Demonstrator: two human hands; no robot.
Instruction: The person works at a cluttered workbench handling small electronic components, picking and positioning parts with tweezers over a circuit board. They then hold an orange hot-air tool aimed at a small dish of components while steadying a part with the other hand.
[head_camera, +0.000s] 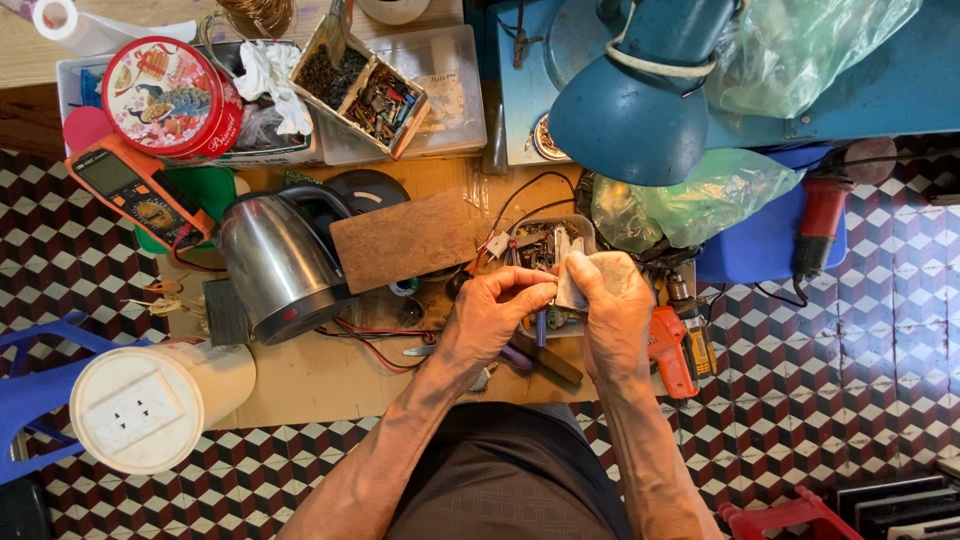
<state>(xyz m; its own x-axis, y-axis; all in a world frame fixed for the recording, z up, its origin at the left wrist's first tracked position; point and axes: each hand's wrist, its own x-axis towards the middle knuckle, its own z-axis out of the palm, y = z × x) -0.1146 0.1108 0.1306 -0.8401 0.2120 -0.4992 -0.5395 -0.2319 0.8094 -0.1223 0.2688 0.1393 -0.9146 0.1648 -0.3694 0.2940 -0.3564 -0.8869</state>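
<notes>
My left hand and my right hand meet over a low workbench, fingertips together. My right hand grips a small whitish piece, like a folded cloth or paper. My left hand pinches a thin tool with a purple handle that hangs below the fingers. Just behind the hands sits a small clear tray of electronic parts, with red and black wires running to it.
A steel kettle stands left, beside a wooden block. An orange multimeter, a round red tin and boxes of small parts lie behind. A blue lamp, an orange drill and a white cylinder surround the bench.
</notes>
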